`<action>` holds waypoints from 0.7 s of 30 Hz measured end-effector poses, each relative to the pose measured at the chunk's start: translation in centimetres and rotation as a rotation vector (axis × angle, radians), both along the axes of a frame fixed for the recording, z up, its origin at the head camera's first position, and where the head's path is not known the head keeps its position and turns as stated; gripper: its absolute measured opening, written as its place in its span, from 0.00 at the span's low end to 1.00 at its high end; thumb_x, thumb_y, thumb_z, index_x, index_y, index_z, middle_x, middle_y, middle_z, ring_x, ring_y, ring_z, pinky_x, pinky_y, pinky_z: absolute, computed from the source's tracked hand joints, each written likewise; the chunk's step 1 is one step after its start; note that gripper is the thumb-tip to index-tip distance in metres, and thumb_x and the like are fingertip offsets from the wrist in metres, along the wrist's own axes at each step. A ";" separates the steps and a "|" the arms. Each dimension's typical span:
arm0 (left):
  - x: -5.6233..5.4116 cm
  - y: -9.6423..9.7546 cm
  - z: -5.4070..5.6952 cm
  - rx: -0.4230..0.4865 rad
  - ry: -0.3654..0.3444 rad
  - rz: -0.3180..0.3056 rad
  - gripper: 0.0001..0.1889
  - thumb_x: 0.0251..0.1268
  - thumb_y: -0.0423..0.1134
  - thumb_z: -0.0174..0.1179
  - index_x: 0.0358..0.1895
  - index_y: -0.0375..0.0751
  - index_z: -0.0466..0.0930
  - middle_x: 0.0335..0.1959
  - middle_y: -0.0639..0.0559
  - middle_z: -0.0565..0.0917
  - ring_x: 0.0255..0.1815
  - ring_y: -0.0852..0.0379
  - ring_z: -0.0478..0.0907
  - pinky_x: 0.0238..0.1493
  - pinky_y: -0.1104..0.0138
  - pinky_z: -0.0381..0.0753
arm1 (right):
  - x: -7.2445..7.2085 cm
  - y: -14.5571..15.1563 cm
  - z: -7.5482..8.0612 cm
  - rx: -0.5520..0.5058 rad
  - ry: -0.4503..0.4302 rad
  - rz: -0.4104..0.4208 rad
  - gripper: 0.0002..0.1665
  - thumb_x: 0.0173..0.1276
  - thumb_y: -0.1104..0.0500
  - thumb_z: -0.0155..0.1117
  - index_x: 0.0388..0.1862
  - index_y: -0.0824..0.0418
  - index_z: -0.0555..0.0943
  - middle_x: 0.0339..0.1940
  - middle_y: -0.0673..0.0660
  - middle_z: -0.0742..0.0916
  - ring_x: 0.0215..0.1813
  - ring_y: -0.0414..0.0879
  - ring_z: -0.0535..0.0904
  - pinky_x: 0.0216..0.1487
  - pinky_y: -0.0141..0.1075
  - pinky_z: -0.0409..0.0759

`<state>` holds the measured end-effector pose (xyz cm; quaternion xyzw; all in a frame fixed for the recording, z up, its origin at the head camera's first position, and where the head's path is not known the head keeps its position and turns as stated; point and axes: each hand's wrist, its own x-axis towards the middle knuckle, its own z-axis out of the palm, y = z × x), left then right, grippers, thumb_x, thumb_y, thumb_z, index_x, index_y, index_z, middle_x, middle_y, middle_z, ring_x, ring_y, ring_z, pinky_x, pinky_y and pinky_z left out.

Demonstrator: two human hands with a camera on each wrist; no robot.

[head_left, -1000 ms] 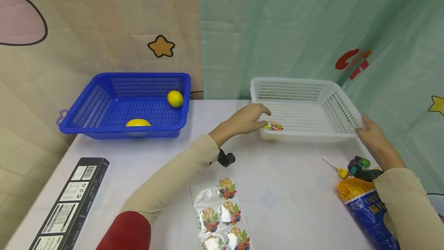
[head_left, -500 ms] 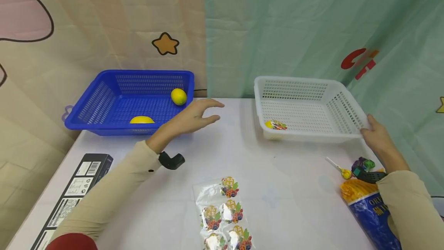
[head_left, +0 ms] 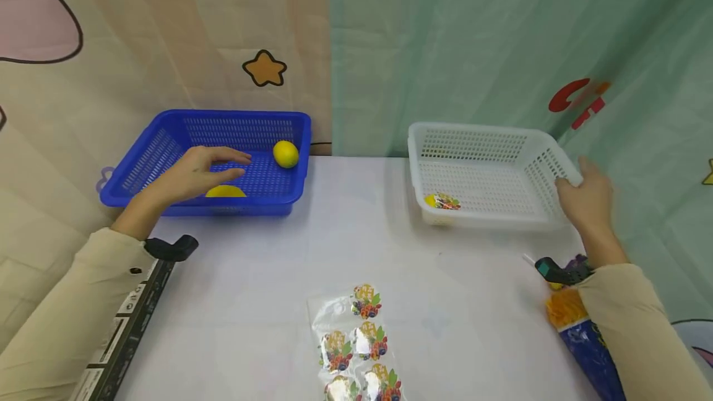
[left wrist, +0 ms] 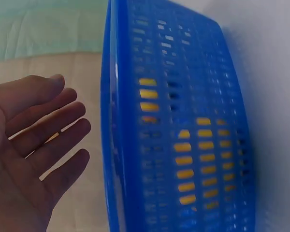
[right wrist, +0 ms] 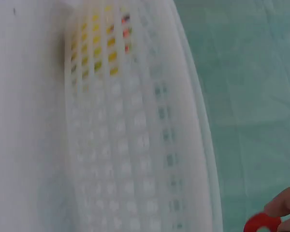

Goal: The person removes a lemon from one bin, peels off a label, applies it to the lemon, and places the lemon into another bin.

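My left hand (head_left: 192, 179) hovers above the near side of the blue basket (head_left: 267, 203), fingers spread apart with nothing between them. Inside that basket lie a yellow lemon (head_left: 286, 154) at the right and another yellow fruit (head_left: 225, 191), partly hidden by the rim. In the left wrist view, the left hand (left wrist: 34, 135) is beside the basket's rim. At the right end of the white basket (head_left: 490, 221), my right hand (head_left: 590, 203) has its thumb and fingers parted. The basket holds a yellow item in printed wrap (head_left: 444, 201). In the right wrist view, fingertips (right wrist: 285, 200) show apart from the basket.
A sheet of fruit-printed clear bags (head_left: 356, 345) lies at the table's near middle. A long black box (head_left: 133, 327) is at the left, partly under the left sleeve. A blue and orange packet (head_left: 585, 345) lies at the right beneath the right forearm. Curtains stand behind.
My left hand has moved left from the white basket to over the blue one. My right hand has let go of the white basket's right rim and shifted slightly up and left.
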<state>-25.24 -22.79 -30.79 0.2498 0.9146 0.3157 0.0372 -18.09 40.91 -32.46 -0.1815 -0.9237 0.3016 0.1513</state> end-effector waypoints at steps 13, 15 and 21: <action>-1.9 -4.8 -2.4 -0.172 -0.129 0.001 0.18 0.66 0.34 0.64 0.56 0.29 0.81 0.53 0.33 0.82 0.54 0.36 0.79 0.50 0.49 0.82 | -4.8 -20.6 2.2 -0.202 0.248 0.619 0.33 0.71 0.65 0.57 0.75 0.57 0.66 0.74 0.55 0.69 0.76 0.47 0.60 0.75 0.41 0.58; -2.1 -5.1 -2.7 -0.169 -0.142 -0.015 0.17 0.65 0.32 0.64 0.55 0.28 0.81 0.52 0.32 0.82 0.54 0.35 0.79 0.50 0.49 0.81 | -5.2 -23.7 1.6 -0.191 0.230 0.706 0.33 0.71 0.65 0.58 0.74 0.56 0.67 0.73 0.54 0.71 0.75 0.47 0.61 0.74 0.41 0.59; -3.2 -5.0 -3.6 -0.174 -0.163 -0.080 0.16 0.64 0.27 0.62 0.55 0.26 0.80 0.54 0.30 0.81 0.58 0.31 0.75 0.56 0.44 0.76 | -5.4 -30.5 -1.4 -0.172 0.078 0.879 0.31 0.74 0.61 0.56 0.75 0.59 0.65 0.74 0.55 0.69 0.75 0.47 0.62 0.74 0.38 0.59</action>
